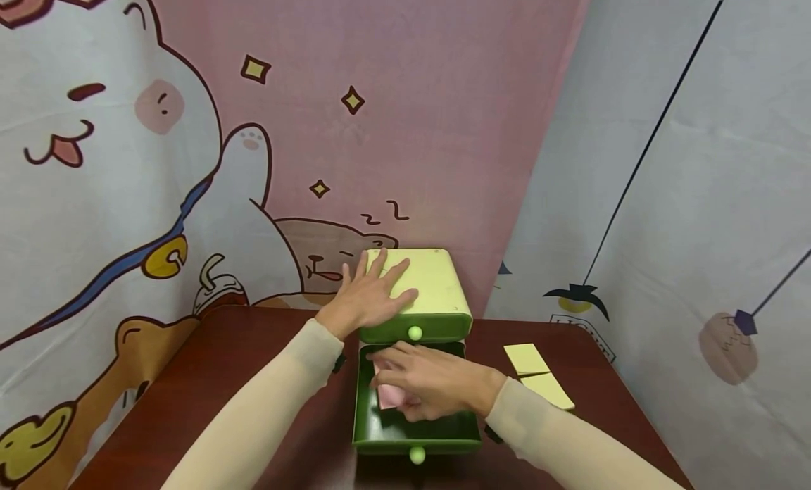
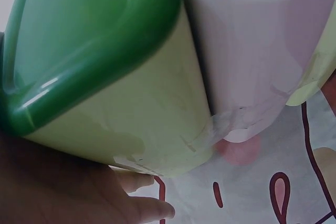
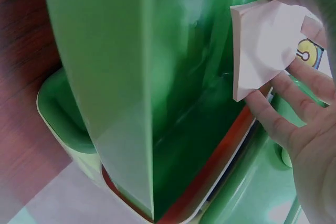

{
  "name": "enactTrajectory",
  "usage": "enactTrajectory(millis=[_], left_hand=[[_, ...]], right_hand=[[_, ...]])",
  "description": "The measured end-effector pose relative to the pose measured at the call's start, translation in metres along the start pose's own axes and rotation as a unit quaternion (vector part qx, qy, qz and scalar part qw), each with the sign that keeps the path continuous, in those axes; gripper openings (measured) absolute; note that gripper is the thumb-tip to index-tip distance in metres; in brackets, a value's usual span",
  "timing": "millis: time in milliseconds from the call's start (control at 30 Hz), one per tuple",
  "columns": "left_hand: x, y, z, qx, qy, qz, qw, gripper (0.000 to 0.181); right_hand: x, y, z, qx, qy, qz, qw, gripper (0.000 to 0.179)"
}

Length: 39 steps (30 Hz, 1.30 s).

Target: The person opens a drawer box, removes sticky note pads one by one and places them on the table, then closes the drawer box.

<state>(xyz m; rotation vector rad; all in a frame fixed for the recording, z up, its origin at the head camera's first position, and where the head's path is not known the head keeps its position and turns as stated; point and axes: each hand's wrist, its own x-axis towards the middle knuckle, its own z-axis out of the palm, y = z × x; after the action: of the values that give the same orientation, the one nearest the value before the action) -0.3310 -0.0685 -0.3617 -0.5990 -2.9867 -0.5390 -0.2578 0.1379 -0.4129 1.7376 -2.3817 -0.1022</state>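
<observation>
A small drawer box with a cream top and green drawer fronts stands at the back of the table. My left hand rests on its top with fingers spread; in the left wrist view that hand lies along the cream side. Below, the lower green drawer is pulled out. Inside it my right hand holds a pink sticky note pad. The right wrist view shows the pad pinched between thumb and fingers, within the drawer walls.
Two yellow sticky note pads lie on the dark red table, to the right of the drawer box. The upper drawer, with its light green knob, is closed. A printed cartoon curtain hangs behind and beside the table.
</observation>
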Motion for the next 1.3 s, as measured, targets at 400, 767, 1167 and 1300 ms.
enactTrajectory(millis=[400, 767, 1167, 1300], left_hand=[[0.001, 0.002, 0.001, -0.006, -0.001, 0.004, 1.0, 0.083], [0.0, 0.003, 0.004, -0.007, 0.004, 0.007, 0.9999, 0.083], [-0.001, -0.003, 0.004, -0.012, 0.01, 0.005, 0.9999, 0.082], [0.0, -0.001, 0.002, -0.012, 0.01, 0.006, 0.9999, 0.081]], right_hand=[[-0.015, -0.002, -0.007, 0.001, 0.042, 0.013, 0.999, 0.066], [-0.032, -0.007, -0.007, 0.0, 0.108, 0.007, 0.9941, 0.066], [-0.049, -0.019, -0.006, -0.012, 0.143, 0.036, 0.989, 0.07], [-0.056, -0.019, -0.005, -0.005, 0.16, 0.041, 0.9863, 0.071]])
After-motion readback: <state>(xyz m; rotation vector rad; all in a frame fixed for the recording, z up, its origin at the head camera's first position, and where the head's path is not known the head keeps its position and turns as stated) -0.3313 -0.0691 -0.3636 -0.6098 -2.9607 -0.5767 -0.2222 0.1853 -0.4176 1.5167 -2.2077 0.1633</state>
